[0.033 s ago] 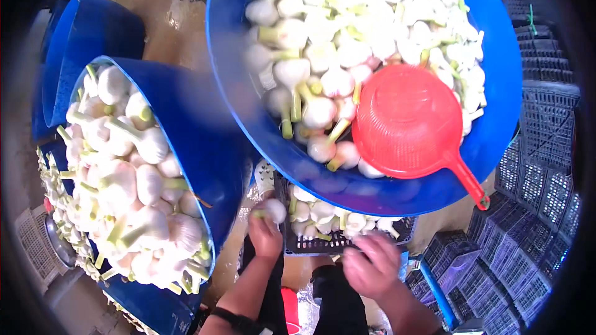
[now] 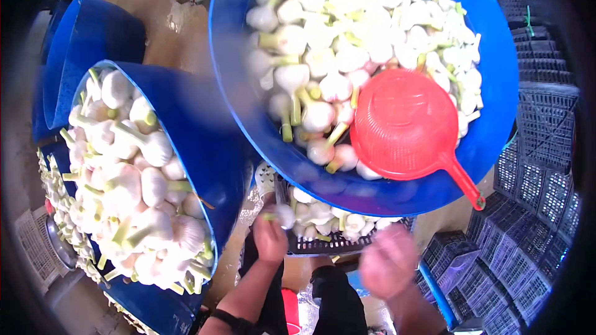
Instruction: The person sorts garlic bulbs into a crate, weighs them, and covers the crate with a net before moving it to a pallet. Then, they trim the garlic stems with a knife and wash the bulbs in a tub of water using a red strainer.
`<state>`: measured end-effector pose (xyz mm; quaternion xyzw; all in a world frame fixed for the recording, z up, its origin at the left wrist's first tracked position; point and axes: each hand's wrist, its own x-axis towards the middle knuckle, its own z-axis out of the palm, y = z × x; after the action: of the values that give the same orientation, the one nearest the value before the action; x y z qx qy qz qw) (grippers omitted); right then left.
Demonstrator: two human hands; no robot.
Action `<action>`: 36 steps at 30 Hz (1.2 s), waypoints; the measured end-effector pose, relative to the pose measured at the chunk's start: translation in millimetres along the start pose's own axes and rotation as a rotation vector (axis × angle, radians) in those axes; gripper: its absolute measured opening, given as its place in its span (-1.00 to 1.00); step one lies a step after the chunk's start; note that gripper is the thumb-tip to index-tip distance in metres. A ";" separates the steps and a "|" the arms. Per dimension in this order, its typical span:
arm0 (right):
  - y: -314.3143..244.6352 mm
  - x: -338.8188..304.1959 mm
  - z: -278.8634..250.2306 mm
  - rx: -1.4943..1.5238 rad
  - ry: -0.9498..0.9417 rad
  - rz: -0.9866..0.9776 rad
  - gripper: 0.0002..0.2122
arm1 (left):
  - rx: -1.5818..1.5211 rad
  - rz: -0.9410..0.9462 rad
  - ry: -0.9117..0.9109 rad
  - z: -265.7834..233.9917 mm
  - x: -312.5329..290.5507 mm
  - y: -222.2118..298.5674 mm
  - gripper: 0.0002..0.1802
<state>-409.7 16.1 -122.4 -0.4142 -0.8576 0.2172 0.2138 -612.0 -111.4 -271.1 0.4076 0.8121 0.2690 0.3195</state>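
My left hand (image 2: 269,239) is closed around the stem of a garlic bulb (image 2: 285,216), with the white bulb sticking out past the fingers. It is beside the left end of a black plastic crate (image 2: 323,246) partly filled with trimmed garlic. My right hand (image 2: 390,260) is near the crate's right front corner; motion smears its fingers, so I cannot tell what, if anything, they hold. Above the crate stands a large blue tub (image 2: 496,87) full of garlic bulbs (image 2: 318,116) with short green stems. A red plastic strainer (image 2: 405,125) lies upside down on that garlic, handle over the rim.
On the left a blue barrel (image 2: 198,102) is heaped with garlic, and another blue barrel (image 2: 102,43) stands behind it. Black crates (image 2: 496,267) are stacked along the right. A red container (image 2: 290,310) is between my legs, and a metal bowl (image 2: 60,242) shows at far left.
My right hand has moved slightly right and down, away from the crate. The left hand has shifted a little right with the garlic bulb. The view has shifted slightly.
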 end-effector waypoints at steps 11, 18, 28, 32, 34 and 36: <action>101.8 105.8 -44.8 -0.574 -0.468 0.484 -0.23 | -0.906 -0.011 0.081 -70.2 99.4 237.5 -0.55; 78.7 121.7 -124.3 -0.150 0.001 0.747 -0.38 | -0.882 -0.739 0.202 -11.0 287.8 207.2 -0.36; 126.2 200.5 18.8 -0.023 -0.040 0.977 -0.50 | -1.074 -0.895 0.111 8.7 351.7 161.2 -0.33; 135.1 229.0 56.5 0.419 -0.228 1.266 -0.61 | -1.248 -0.716 -0.323 24.2 343.3 169.6 -0.50; 153.6 220.6 41.0 0.522 -0.259 1.263 -0.65 | -1.211 -0.699 -0.458 16.4 334.0 203.2 -0.58; 149.1 216.3 18.3 0.657 -0.302 1.226 -0.71 | -1.194 -0.681 -0.517 19.6 328.7 218.8 -0.58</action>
<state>-449.9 270.2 -178.9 -0.7017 -0.3806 0.6005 0.0458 -642.7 280.6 -229.7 -0.0603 0.5076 0.4467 0.7343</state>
